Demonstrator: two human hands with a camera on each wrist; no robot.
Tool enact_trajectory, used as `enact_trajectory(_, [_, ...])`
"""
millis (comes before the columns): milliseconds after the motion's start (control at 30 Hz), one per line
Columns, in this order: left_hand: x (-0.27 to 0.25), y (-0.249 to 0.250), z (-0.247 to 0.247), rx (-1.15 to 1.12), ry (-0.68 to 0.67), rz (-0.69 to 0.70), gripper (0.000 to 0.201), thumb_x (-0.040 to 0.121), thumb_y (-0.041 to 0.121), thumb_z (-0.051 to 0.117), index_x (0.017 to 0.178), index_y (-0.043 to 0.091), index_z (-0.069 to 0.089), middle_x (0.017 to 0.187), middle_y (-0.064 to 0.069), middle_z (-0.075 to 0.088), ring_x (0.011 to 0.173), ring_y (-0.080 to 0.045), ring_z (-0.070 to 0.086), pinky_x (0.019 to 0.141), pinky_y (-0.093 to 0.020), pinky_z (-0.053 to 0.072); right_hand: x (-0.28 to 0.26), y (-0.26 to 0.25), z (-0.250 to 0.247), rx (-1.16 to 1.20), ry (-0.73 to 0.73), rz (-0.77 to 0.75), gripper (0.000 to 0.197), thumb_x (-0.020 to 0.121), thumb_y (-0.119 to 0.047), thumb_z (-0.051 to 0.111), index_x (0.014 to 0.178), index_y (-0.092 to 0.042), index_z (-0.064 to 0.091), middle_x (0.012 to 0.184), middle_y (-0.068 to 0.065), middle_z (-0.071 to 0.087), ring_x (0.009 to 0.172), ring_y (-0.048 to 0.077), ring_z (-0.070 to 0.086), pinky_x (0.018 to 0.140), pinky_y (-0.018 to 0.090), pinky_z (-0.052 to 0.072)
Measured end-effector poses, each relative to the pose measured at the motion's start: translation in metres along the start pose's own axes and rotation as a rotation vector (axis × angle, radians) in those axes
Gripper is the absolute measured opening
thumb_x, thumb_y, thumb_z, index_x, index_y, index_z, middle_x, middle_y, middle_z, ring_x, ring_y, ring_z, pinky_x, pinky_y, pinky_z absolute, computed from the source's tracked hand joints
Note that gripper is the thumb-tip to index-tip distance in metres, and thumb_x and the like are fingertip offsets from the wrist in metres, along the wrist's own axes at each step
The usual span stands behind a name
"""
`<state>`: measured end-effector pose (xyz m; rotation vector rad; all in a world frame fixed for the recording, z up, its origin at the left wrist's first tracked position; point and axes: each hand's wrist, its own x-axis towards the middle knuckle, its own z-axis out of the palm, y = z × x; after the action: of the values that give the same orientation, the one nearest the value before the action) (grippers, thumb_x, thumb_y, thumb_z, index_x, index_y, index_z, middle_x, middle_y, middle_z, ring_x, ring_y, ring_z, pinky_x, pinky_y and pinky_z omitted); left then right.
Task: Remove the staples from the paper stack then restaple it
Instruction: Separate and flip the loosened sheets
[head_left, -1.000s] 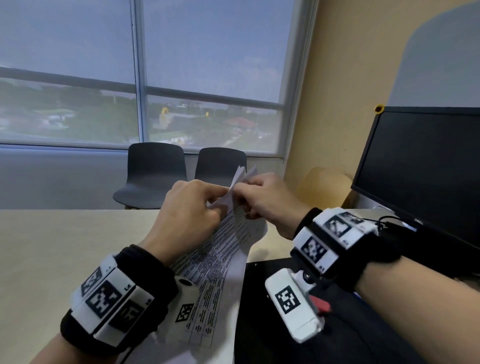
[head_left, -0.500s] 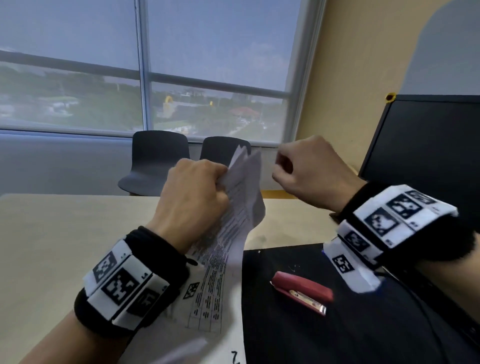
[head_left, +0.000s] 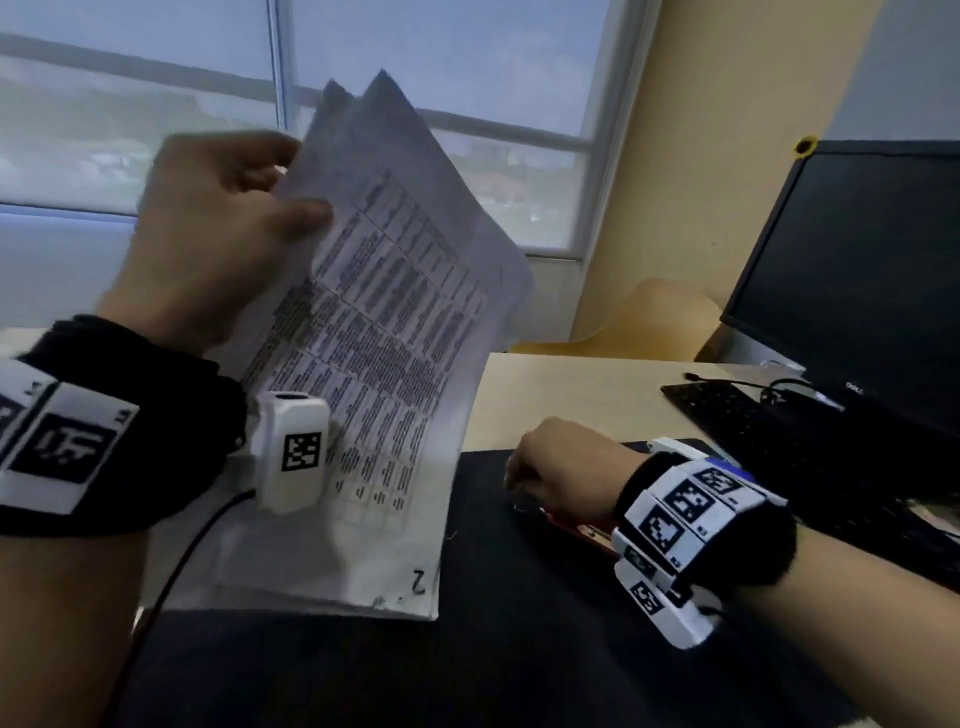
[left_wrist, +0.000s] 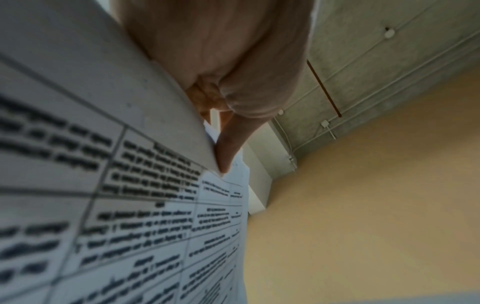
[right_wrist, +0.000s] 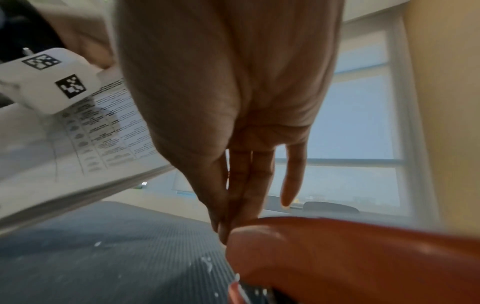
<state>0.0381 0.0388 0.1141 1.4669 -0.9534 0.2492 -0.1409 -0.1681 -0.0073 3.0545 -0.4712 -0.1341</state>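
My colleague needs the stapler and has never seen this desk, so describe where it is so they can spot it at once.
Start at the black desk mat in front of the dark monitor. The stapler lies on the mat under the right hand, right of the paper stack. It is the only red thing there.

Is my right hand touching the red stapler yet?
Touching. The right wrist view shows the right hand's fingertips meeting the red stapler with no gap.
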Motion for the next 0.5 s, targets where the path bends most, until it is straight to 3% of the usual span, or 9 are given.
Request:
enact_trajectory(67, [0.005, -0.004, -0.010, -0.052, 0.028, -0.012, 0.024, 0.083, 0.011, 0.070, 0.102, 0.026, 0.074, 0.095, -0.003, 0.076, 0.072, -0.013, 0.073, 0.072, -0.036, 0.062, 0.000, 0.003, -0.007, 0.043, 0.066, 0.004, 0.019, 0.091, -0.023, 0.061, 0.102, -0.022, 0.077, 0.100, 0.001, 0.075, 0.091, 0.021, 0.068, 0.085, 0.034, 0.054])
enact_trajectory(167, [0.015, -0.013, -0.018, -0.168, 0.068, -0.015, 0.021, 0.086, 0.009, 0.070, 0.101, 0.022, 0.074, 0.086, 0.011, 0.077, 0.074, -0.004, 0.074, 0.070, -0.023, 0.061, 0.000, 0.007, -0.025, 0.211, 0.218, 0.082, 0.036, 0.094, -0.044, 0.060, 0.115, -0.017, 0.071, 0.101, -0.001, 0.074, 0.090, 0.015, 0.067, 0.085, 0.030, 0.052])
enact_trajectory(233, [0.019, -0.018, -0.022, -0.258, 0.110, 0.020, 0.020, 0.087, 0.009, 0.070, 0.103, 0.020, 0.075, 0.091, 0.012, 0.078, 0.084, -0.007, 0.075, 0.075, -0.022, 0.059, 0.000, 0.004, -0.040, 0.548, 0.258, 0.164, 0.070, 0.083, -0.067, 0.056, 0.134, -0.019, 0.056, 0.106, -0.004, 0.070, 0.096, 0.010, 0.065, 0.089, 0.030, 0.051])
enact_trajectory(300, [0.020, -0.017, -0.022, -0.329, 0.083, 0.000, 0.022, 0.087, 0.005, 0.068, 0.100, 0.021, 0.074, 0.098, 0.004, 0.079, 0.088, -0.016, 0.076, 0.076, -0.028, 0.061, 0.003, -0.004, -0.053, 0.976, 0.267, 0.175, 0.085, 0.075, -0.071, 0.056, 0.143, -0.021, 0.044, 0.116, -0.005, 0.068, 0.107, 0.011, 0.065, 0.098, 0.038, 0.051])
enact_trajectory(400, [0.014, -0.013, -0.015, -0.384, -0.030, -0.038, 0.029, 0.086, -0.007, 0.061, 0.098, 0.019, 0.069, 0.089, 0.001, 0.079, 0.079, -0.020, 0.075, 0.073, -0.034, 0.063, 0.010, -0.017, -0.068, 1.411, 0.313, 0.100, 0.048, 0.092, -0.047, 0.057, 0.131, -0.020, 0.058, 0.121, -0.004, 0.071, 0.111, 0.016, 0.067, 0.101, 0.043, 0.050])
enact_trajectory(500, [0.008, -0.013, -0.006, -0.368, -0.088, -0.058, 0.026, 0.091, -0.005, 0.060, 0.099, 0.018, 0.068, 0.084, 0.007, 0.079, 0.076, -0.010, 0.075, 0.066, -0.025, 0.060, 0.016, -0.030, -0.067, 1.565, 0.407, 0.141, 0.022, 0.102, -0.027, 0.050, 0.117, -0.018, 0.064, 0.105, -0.002, 0.075, 0.089, 0.010, 0.073, 0.080, 0.031, 0.059])
